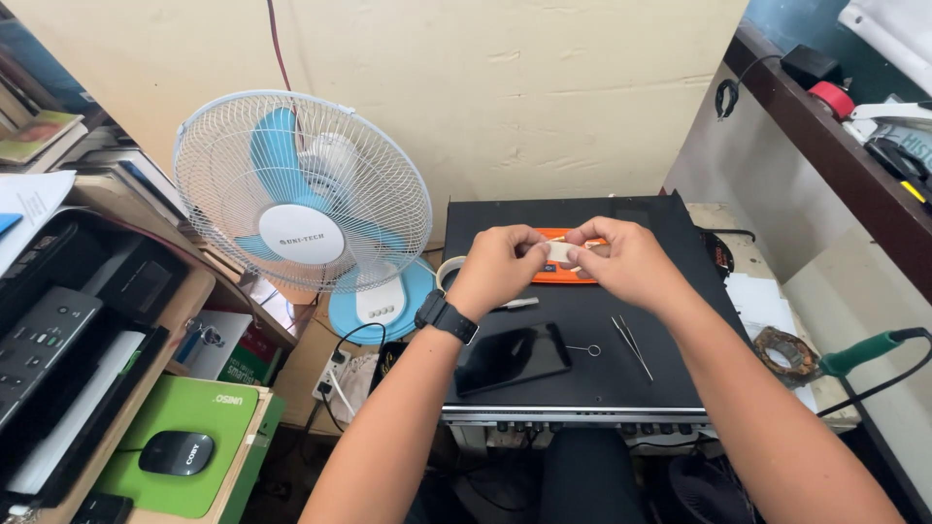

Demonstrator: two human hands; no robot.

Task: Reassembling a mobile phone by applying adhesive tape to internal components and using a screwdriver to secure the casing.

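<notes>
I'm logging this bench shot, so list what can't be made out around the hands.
- Small pale piece, head view: mostly covered by the left hand and right hand; its kind is unclear.
- Orange item: hands hide its upper part.
- Tape roll: partly behind the left wrist.
- Tweezers: tips too small.

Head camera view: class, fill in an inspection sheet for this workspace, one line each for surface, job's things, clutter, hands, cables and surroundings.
Surface: flat black equipment case serving as the worktop.
Job's things: small pale strip held between both hands above an orange box.
Clutter: dark phone, tweezers, small pin tool, pen, tape roll.
Hands: left hand with wristwatch and right hand, fingers pinching the strip.
Cables: black cord from green-handled soldering iron; red wire on wall.
Surroundings: blue desk fan, printer, mouse on green pad.
</notes>
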